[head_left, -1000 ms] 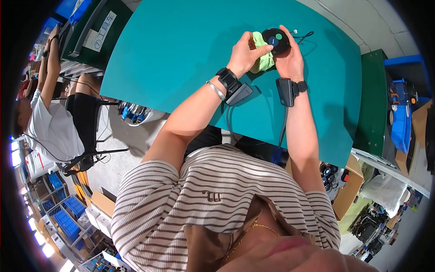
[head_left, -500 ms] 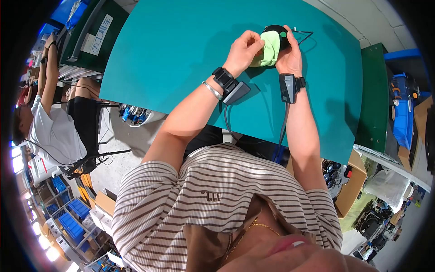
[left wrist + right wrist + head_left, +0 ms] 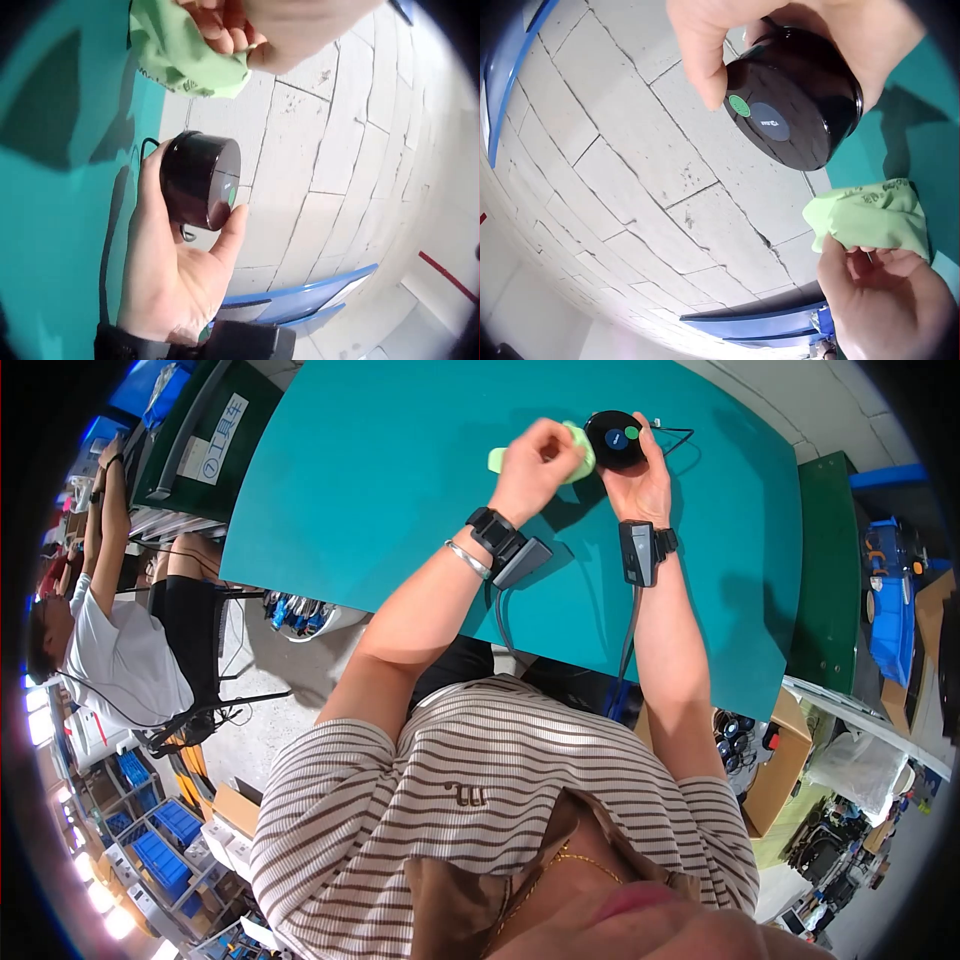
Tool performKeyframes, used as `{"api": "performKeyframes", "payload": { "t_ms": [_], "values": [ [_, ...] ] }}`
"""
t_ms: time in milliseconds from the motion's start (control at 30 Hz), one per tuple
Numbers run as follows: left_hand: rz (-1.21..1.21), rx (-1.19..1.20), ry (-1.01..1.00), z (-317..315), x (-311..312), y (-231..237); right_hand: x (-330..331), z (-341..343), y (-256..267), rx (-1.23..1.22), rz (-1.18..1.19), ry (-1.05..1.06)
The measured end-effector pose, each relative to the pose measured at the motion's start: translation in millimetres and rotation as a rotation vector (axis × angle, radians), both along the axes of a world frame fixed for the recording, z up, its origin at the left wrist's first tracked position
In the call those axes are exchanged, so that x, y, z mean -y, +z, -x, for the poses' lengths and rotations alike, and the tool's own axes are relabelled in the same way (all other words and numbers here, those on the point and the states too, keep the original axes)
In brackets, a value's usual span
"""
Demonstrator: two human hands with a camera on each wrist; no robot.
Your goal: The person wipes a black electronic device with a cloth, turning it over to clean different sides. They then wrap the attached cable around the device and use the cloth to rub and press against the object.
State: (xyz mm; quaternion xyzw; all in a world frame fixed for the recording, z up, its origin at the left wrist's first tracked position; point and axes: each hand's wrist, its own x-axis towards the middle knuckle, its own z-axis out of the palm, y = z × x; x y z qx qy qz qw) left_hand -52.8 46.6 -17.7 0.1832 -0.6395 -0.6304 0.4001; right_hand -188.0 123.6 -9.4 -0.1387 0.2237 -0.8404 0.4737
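Note:
My left hand pinches a bunched light green cloth just left of a black round device. In the left wrist view, dark print shows along the hanging edge of the cloth. My right hand grips the glossy black cylindrical device by its sides, thumb and fingers around it. On its flat face, the right wrist view shows a blue round label and a smaller green sticker. The cloth and device stand apart. A thin black cable trails behind the device.
Both hands are over a teal table. A whitish block wall stands beyond its far edge. Green cabinets flank the table, and blue bins are at the right. Another person sits at the left.
The cloth lay against the device's face half a second ago, covering most of it. My left hand has drawn it away to the left, and the labels now show. The right hand keeps its grip.

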Motion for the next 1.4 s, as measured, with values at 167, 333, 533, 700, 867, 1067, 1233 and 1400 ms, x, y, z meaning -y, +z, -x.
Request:
{"api": "performKeyframes", "payload": {
  "t_ms": [167,333,533,700,867,1067,1233,1400],
  "values": [
    [-0.077,0.03,-0.12,2,-11,4,-1,-2,-1,-0.077,-0.016,-0.01],
    [0.008,0.068,-0.022,4,-12,2,-1,-5,-2,-0.039,-0.008,-0.008],
    [-0.019,0.118,0.079,9,-10,-4,0,-7,-3,-0.046,0.013,0.006],
    [-0.005,0.277,0.056,4,-8,1,1,-7,-3,-0.098,0.034,0.019],
    [-0.178,0.189,-0.088,-1,-7,6,0,-7,-3,-0.07,0.004,0.027],
    [-0.321,0.124,-0.125,-1,-8,6,1,-9,-1,-0.072,-0.016,0.012],
    [-0.254,0.206,-0.067,-1,-10,7,1,-9,-2,-0.153,-0.033,-0.008],
    [-0.234,0.205,-0.161,-5,-1,7,0,-10,-1,-0.087,-0.02,0.003]
  ]
}}
